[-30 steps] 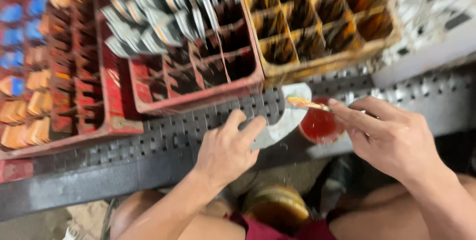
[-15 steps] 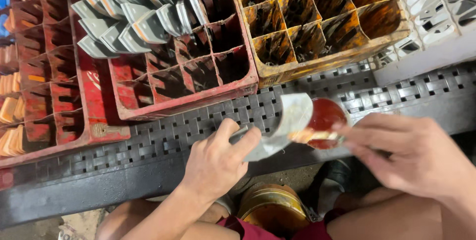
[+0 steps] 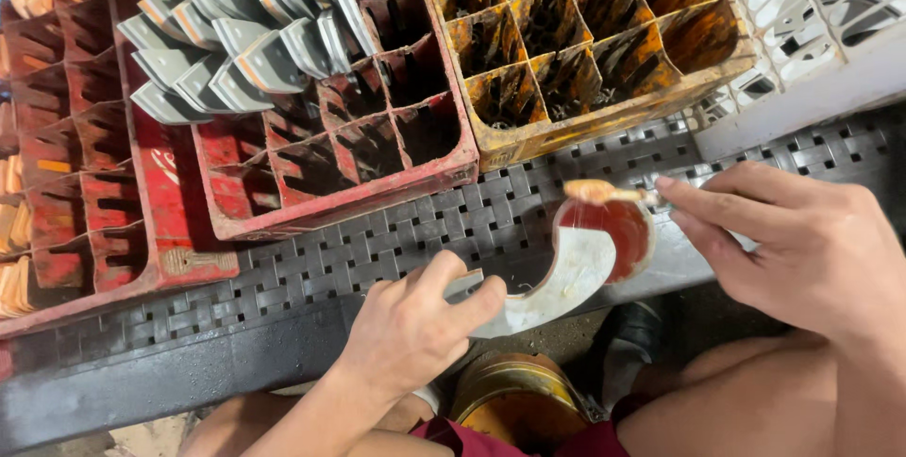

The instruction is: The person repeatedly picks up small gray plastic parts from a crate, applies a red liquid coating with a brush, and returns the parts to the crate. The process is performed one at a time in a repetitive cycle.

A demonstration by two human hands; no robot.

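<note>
The left hand (image 3: 415,325) pinches the near end of a curved grey piece (image 3: 557,282) resting on the dark slotted bench (image 3: 377,249). The right hand (image 3: 802,240) holds a small brush (image 3: 604,193), closed around it, over the piece's red-coated far end, just near the red crate (image 3: 321,136).

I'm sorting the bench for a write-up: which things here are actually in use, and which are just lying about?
In use:
left hand holding curved grey piece
right hand with small brush
red coating on the piece

Lying about:
red crate of grey pieces
yellow crate
white crate
tin
</note>
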